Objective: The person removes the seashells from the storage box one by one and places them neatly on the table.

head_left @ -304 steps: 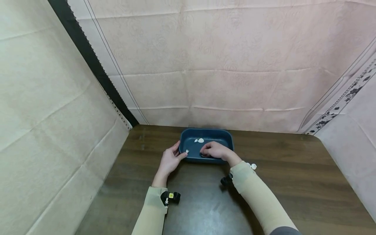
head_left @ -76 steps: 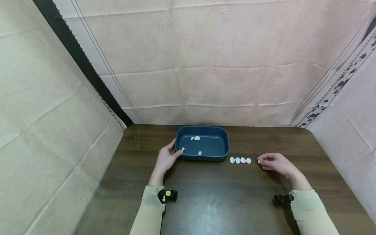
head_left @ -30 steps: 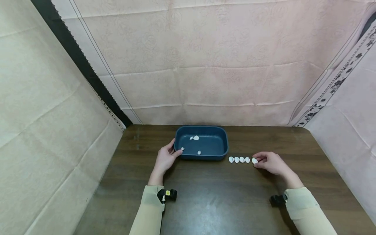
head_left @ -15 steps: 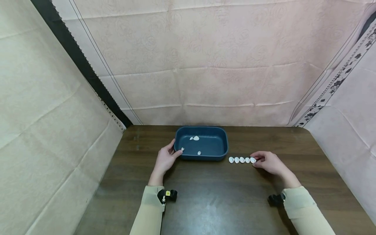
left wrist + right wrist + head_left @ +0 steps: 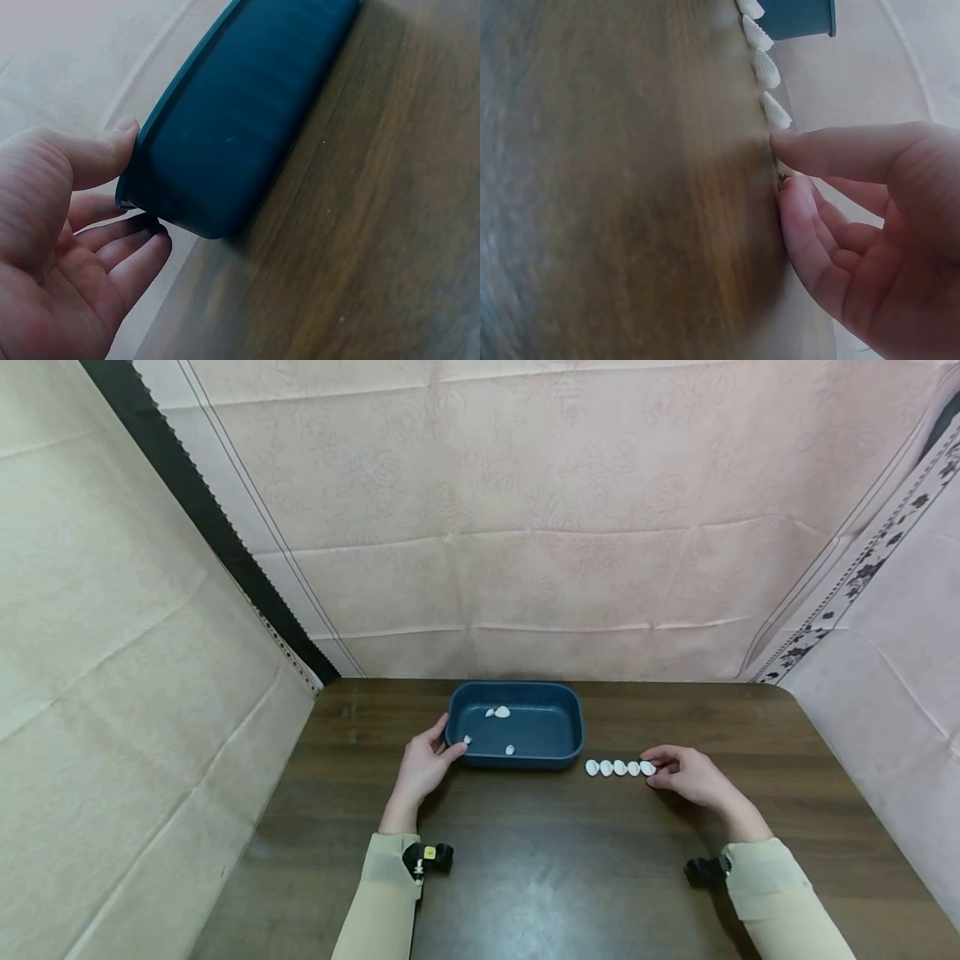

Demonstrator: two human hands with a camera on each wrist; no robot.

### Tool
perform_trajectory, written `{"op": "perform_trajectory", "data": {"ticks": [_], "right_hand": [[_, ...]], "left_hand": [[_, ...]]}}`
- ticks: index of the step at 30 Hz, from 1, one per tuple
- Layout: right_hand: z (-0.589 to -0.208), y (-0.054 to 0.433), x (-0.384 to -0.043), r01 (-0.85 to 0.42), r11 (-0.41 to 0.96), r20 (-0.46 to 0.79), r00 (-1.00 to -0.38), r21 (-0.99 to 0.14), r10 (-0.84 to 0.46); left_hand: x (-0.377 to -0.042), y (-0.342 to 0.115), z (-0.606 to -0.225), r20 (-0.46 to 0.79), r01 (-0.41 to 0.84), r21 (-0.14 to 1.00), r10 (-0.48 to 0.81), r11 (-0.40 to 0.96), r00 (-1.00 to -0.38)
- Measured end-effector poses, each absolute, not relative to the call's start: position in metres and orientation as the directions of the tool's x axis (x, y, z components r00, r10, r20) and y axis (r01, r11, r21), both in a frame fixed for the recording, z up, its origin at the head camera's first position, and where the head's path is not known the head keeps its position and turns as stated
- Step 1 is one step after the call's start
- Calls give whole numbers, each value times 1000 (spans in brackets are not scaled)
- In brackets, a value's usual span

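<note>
My left hand (image 5: 425, 769) grips the near left corner of a blue rectangular tray (image 5: 570, 758); in the left wrist view its thumb lies on the rim of the tray (image 5: 225, 112), its fingers beside the wall. Right of the tray, several small white seashells (image 5: 606, 768) lie in a straight row on the table. My right hand (image 5: 693, 774) pinches the rightmost shell (image 5: 647, 768) between thumb and index finger, close against its neighbour. In the right wrist view, ridged shells (image 5: 766, 69) show above the right hand (image 5: 862, 232); its fingertips hide the pinched one.
Inside the tray lie several smaller white shells: a pair (image 5: 502, 712) toward the back, one (image 5: 510, 750) at the front and one (image 5: 467, 740) by my left thumb. Behind the wooden table (image 5: 525, 860) hangs a pale cloth (image 5: 562, 568); cloth also hangs at both sides.
My right hand has gone from the tray to the right end of the row. Over the last seconds it has brought a shell leftward against the others. My left hand stays on the tray.
</note>
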State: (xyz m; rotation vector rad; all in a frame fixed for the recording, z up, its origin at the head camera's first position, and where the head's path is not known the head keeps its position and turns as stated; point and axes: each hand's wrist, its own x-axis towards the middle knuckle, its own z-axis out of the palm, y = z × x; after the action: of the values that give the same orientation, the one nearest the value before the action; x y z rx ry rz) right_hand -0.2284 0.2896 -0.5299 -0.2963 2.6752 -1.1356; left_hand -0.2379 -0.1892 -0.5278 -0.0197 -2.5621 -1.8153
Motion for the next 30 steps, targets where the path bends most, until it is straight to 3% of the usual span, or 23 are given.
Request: {"op": "perform_trajectory", "data": {"ticks": [9,15,18,24,30], "right_hand": [[-524,296,-230,-118,642,-92,-954,-758,-284],[-507,283,-233,-114,655,-36,-977,-747,-210],[-494,261,-239,-136,651,33,-985,-746,-168],[-481,193,-263,-212,514,140,-974,-831,-176],[-490,120,-295,-208,491,51,-948,-846,-313]], "left_hand": [[-238,-190,-527,12,16,945,13,328,-1000],[-238,-190,-527,11,15,944,17,329,-1000],[-237,-189,-527,7,11,946,15,323,-1000],[-238,-190,-527,11,17,949,19,315,-1000],[-237,-190,-526,17,22,948,21,317,-1000]]}}
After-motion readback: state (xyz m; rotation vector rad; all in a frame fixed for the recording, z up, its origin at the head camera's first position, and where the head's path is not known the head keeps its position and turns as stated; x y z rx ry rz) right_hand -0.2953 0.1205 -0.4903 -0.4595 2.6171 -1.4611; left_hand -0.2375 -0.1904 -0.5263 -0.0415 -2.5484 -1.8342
